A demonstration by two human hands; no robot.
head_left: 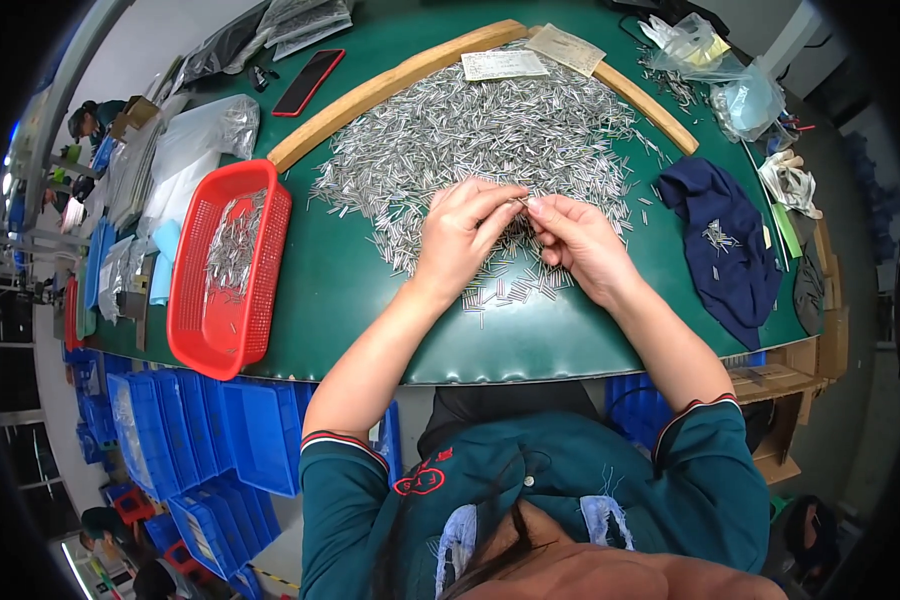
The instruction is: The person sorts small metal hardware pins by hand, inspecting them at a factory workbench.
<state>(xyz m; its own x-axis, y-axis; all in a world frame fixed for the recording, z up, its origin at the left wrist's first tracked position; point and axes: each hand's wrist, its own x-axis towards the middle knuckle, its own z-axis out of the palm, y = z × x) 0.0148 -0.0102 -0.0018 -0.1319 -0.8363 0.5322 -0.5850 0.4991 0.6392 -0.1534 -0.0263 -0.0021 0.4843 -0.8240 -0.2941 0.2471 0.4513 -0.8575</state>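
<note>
The green desk (345, 300) has bare surface between its near edge and the big pile of metal pins (470, 125), so some room is open for moving. Two wooden bars (390, 86) limit the pile at the far side; a red basket (213, 335) stands at left. The left hand (460, 222) and right hand (582, 240) meet over the pile's near part, both pinching what seems one thin pin (519, 201). I judge the step as handling a single piece; the next move calls for light touch.

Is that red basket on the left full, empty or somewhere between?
Somewhere between: small metal pieces cover the far part of the red basket, while the floor at its near end is mostly bare.
</note>
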